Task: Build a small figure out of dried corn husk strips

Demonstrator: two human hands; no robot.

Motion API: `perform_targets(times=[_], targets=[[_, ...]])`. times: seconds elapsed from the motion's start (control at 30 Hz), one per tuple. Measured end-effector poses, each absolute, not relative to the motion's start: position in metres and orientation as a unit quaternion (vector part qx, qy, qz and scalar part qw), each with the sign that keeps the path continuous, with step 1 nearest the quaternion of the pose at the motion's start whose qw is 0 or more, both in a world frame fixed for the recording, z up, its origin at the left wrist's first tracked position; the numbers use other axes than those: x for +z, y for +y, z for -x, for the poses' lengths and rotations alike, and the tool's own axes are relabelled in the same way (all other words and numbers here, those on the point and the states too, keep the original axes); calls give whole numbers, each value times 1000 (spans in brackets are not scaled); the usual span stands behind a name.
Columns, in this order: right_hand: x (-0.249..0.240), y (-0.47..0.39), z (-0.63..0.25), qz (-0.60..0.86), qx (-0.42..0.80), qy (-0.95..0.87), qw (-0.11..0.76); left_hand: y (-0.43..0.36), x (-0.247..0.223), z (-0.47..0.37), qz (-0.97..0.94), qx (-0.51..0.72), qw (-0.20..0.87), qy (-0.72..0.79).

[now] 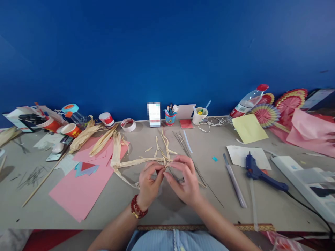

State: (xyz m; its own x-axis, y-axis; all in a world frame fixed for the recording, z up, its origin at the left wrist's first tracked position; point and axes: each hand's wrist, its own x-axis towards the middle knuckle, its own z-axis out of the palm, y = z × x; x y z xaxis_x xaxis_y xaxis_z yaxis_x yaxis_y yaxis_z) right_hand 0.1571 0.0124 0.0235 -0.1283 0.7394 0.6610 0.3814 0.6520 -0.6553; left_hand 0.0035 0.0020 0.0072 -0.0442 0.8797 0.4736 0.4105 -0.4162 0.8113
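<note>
Grey table point(110, 212), husk strips point(140, 160), pink paper point(81, 191)

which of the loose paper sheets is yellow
The yellow sheet on the right, just in front of the red-capped bottle; the other loose sheets are pink, white, blue or red.

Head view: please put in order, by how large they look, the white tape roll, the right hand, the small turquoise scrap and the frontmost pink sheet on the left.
1. Frontmost pink sheet
2. Right hand
3. White tape roll
4. Small turquoise scrap
</note>
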Motion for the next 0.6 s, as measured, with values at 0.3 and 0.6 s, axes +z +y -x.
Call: perform_targets(times=[0.3, 0.6], targets=[[53, 25, -173, 352, -34, -866, 353, 5, 10, -4, -733, 465, 61, 492], [54, 34, -171, 303, -98, -902, 292, 4, 10, -4, -750, 411, 53, 515]])
